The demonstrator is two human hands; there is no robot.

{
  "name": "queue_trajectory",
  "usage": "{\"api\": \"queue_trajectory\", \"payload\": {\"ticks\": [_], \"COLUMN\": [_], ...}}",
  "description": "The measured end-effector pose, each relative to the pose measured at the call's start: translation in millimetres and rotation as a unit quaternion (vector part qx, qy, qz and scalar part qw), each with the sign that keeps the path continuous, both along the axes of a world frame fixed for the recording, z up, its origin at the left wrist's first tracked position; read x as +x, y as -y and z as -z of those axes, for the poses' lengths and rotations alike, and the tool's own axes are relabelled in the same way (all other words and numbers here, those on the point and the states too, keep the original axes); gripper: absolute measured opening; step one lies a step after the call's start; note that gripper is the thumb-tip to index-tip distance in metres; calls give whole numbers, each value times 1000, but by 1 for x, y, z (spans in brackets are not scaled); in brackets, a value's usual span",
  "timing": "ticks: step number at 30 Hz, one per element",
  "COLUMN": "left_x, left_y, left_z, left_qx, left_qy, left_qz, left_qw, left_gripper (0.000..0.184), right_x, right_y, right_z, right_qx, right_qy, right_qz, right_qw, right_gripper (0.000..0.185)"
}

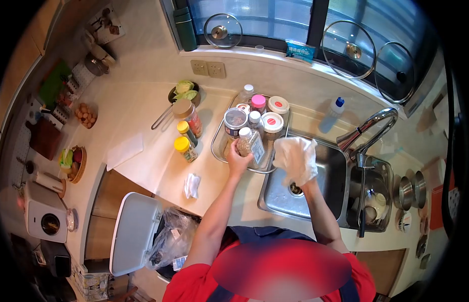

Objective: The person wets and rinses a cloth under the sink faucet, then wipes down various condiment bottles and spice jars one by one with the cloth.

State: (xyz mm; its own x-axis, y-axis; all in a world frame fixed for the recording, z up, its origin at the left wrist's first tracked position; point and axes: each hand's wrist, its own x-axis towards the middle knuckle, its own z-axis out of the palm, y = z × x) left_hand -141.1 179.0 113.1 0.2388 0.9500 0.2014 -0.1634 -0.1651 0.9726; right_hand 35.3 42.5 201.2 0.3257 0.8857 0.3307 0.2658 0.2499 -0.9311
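Note:
My left hand (238,160) is closed around a clear spice bottle (248,145) with a white cap and a paper label, at the front of a wire-rimmed tray (218,146). A white cloth (295,157) covers most of my right hand (310,184), which grips it above the sink (322,176); my fingers there are hidden. Behind the bottle, the tray bears several jars, among them a clear-lidded jar (235,119), a pink-capped jar (258,102) and a white-lidded jar (272,122).
Left of the tray stand two yellow-capped bottles (184,146) and a brown-lidded jar (186,111). A crumpled white tissue (192,185) lies near the counter's front edge, above an open bin (128,234). The faucet (368,128) arches over the sink's right side; a spray bottle (331,116) stands behind.

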Motion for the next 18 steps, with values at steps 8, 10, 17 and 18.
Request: {"api": "queue_trajectory", "payload": {"ticks": [8, 10, 17, 18], "left_x": [-19, -14, -18, -18], "left_y": [42, 57, 90, 93], "left_z": [-98, -108, -96, -94], "left_qx": [-47, -63, -343, -345], "left_qy": [113, 120, 270, 271], "left_qz": [270, 300, 367, 367], "left_qw": [955, 944, 821, 820], "left_gripper": [77, 77, 62, 62], "right_x": [45, 21, -6, -5], "right_y": [-68, -62, -30, -29], "right_z": [1, -50, -84, -83], "right_qx": [-107, -127, -52, -63], "right_qy": [-316, -120, 2, -1], "right_qz": [-254, -356, -242, -245], "right_qw": [908, 918, 969, 968], "right_gripper": [37, 32, 21, 23]}}
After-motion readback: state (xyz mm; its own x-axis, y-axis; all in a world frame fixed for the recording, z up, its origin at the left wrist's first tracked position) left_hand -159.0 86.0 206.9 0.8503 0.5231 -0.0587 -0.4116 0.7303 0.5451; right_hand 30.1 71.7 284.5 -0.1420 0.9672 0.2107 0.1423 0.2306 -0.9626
